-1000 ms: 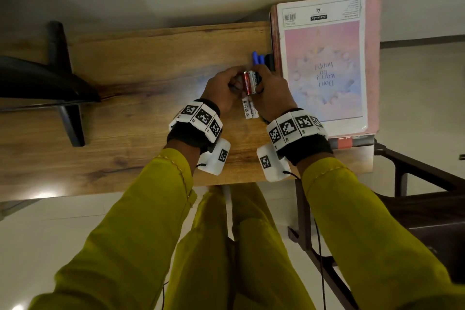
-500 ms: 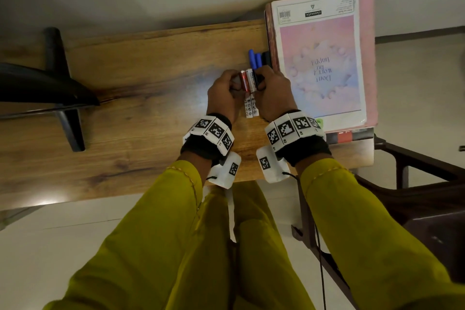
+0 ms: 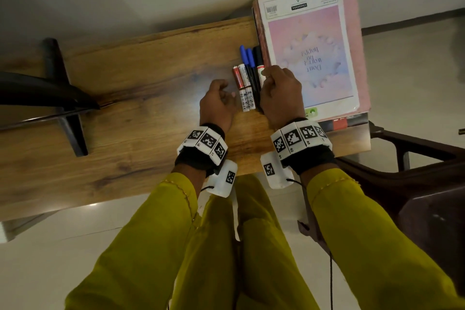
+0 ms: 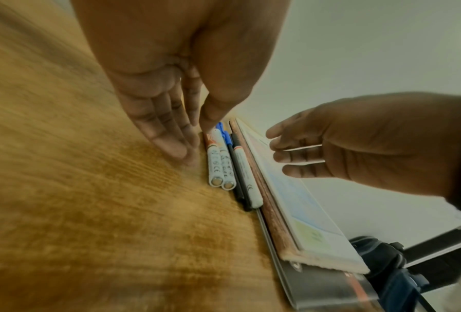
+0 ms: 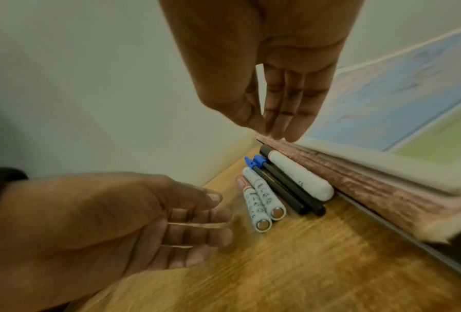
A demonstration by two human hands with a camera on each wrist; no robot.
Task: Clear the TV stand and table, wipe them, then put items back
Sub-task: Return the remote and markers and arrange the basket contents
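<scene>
Both hands hang over the wooden table (image 3: 141, 78), and neither holds anything. The left hand (image 3: 218, 106) has its fingers (image 4: 170, 137) straight and side by side, the tips touching the wood just left of the two batteries (image 3: 243, 88); the thumb comes down close to the far end of the nearest battery, though I cannot tell whether it touches. The batteries lie parallel and touching each other, their metal ends toward the person, white bodies with red at the far end.

Just beyond them, away from the left fingers, lie two blue-capped pens (image 3: 249, 68) with black barrels, then a thicker white marker (image 5: 298, 177) with a black cap, all lined up in one row. The marker lies against the edge of a stack of books (image 3: 312, 50), whose top cover is pastel pink and blue with upside-down lettering.

The right hand (image 3: 280, 93) hovers over that edge. In the right wrist view its fingers (image 5: 285, 109) are loosely extended and close together, thumb near the fingertips, the tips just above the reddish spine of the stack, above the marker's cap end. Nothing is pinched between them.

To the far left of the left fingers a black TV foot (image 3: 65, 108) stands on the table.
</scene>
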